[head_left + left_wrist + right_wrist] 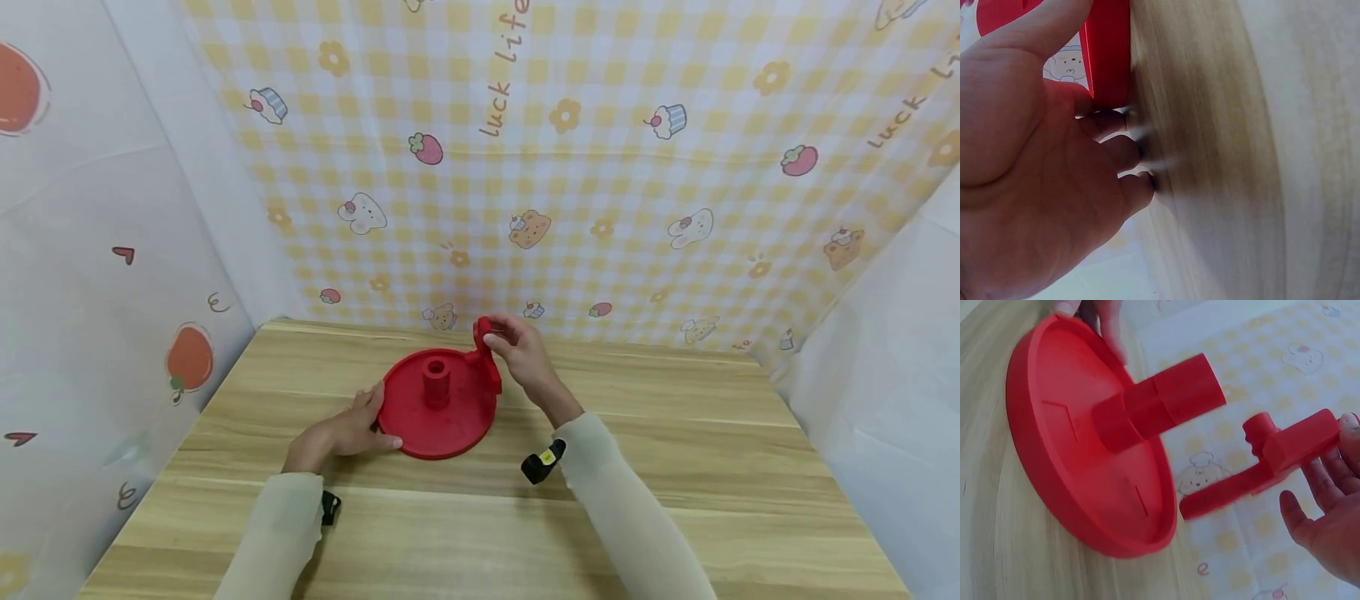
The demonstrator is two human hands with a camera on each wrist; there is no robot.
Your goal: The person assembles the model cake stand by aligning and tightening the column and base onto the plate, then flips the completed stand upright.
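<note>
A round red plastic base [450,440] with a raised rim lies on the table, a hollow post [437,388] standing up from its middle. At its left edge my left hand [351,430] holds the rim, thumb at the front and fingers along the side. Above the base's right side, my right hand [522,357] pinches the end of a separate red piece [491,375]. In the right wrist view this piece [1300,440] has a flat arm and a short round stub; it hangs apart from the post [1166,400].
The wood-grain table [675,467] runs up to a yellow checked cloth [622,200] behind. White printed cloth [97,333] hangs at the left, and more cloth [885,358] hangs at the right. Each wrist carries a small black camera [542,463].
</note>
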